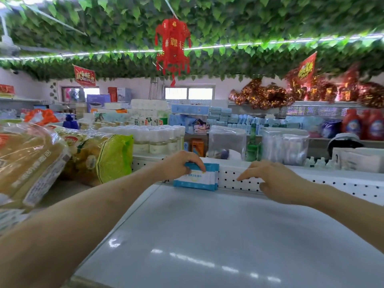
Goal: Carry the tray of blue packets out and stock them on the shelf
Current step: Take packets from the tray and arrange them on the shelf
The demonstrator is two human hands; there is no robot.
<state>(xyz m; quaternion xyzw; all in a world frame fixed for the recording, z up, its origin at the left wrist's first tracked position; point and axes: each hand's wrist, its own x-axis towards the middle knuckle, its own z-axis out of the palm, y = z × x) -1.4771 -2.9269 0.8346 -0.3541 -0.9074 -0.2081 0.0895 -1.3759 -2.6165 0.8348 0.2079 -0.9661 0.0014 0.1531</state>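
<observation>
A small stack of blue and white packets (199,178) stands on edge at the back left of the white shelf (207,235), leaning against the perforated back panel (234,177). My left hand (180,165) grips the top of the packets, fingers curled over their upper edge. My right hand (272,181) hovers just right of them, fingers relaxed and spread, holding nothing. No tray is in view.
Bagged bread and yellow-green packages (62,159) crowd the shelf section to the left. White-capped bottles (158,138), clear bags (286,148) and stacked tissue packs (224,119) stand behind the back panel. A red lantern (172,46) hangs overhead.
</observation>
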